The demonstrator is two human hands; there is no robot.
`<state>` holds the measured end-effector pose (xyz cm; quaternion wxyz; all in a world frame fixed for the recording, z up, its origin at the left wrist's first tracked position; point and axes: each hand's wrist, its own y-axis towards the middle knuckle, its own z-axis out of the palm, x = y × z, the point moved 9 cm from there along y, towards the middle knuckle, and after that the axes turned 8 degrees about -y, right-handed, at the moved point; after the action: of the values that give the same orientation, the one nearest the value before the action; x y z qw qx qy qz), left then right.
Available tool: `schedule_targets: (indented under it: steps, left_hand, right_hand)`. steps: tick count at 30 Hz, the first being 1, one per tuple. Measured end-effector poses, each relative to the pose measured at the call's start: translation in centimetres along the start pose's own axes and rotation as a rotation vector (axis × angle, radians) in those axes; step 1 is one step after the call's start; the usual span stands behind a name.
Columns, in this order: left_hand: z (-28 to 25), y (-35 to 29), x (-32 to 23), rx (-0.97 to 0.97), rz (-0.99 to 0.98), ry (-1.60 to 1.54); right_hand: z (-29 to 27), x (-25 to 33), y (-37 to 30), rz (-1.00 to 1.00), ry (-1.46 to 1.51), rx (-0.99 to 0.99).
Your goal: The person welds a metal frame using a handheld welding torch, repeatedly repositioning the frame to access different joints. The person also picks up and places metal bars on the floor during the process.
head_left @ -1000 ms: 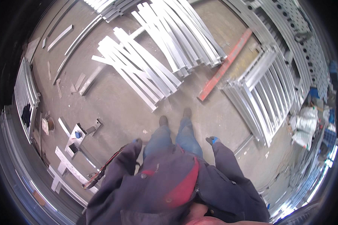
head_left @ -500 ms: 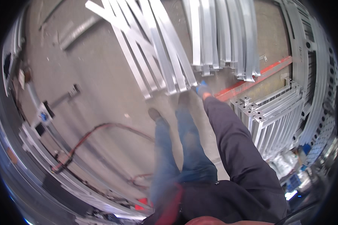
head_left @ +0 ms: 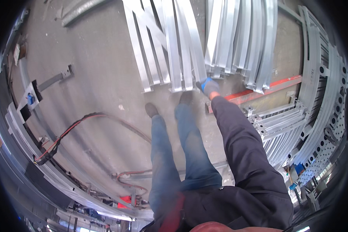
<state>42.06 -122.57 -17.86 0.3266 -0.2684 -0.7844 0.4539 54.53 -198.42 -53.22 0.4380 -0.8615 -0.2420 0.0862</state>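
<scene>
My right hand (head_left: 208, 87), in a blue and grey glove, is closed at the near end of a long silver metal channel (head_left: 195, 50). That channel is the rightmost of a loose group lying on the floor, some side by side and one slanting across the others. The glove covers the gripped end, so the finger placement is partly hidden. Just right of the hand lies a second bundle of metal channels (head_left: 241, 42), packed closely with uneven ends. My left hand does not show.
A red beam (head_left: 259, 91) lies on the floor right of my hand, beside a stack of silver frames (head_left: 284, 121). Perforated metal rails (head_left: 332, 116) line the far right. A red and black hose (head_left: 85, 118) curves over the floor at left, near a long metal rack (head_left: 62, 174).
The view has shifted, so the floor items at left sit higher and farther left. My right hand stays at the channel's near end, and its glove shows more clearly.
</scene>
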Motion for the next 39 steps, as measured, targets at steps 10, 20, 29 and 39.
schedule_targets:
  steps: [10,20,29,39]
  left_hand:
    - [-7.0,2.6,-9.8,-0.113,0.42,0.392]
    - [-6.8,-16.4,-46.9,0.666,0.661,-1.178]
    - [-18.0,-28.1,-46.7,1.243,1.309,-1.32]
    - [-29.5,-28.9,-36.9,0.672,1.844,-1.081]
  right_hand:
    - [-10.4,-0.2,-33.4,-0.354,0.352,0.009]
    - [-18.2,3.4,-57.9,-0.628,-0.051,-0.149]
    - [-21.1,10.8,-54.2,-0.77,-0.21,-0.464]
    - [-21.2,19.6,-53.8,-0.962,-0.192,-0.178]
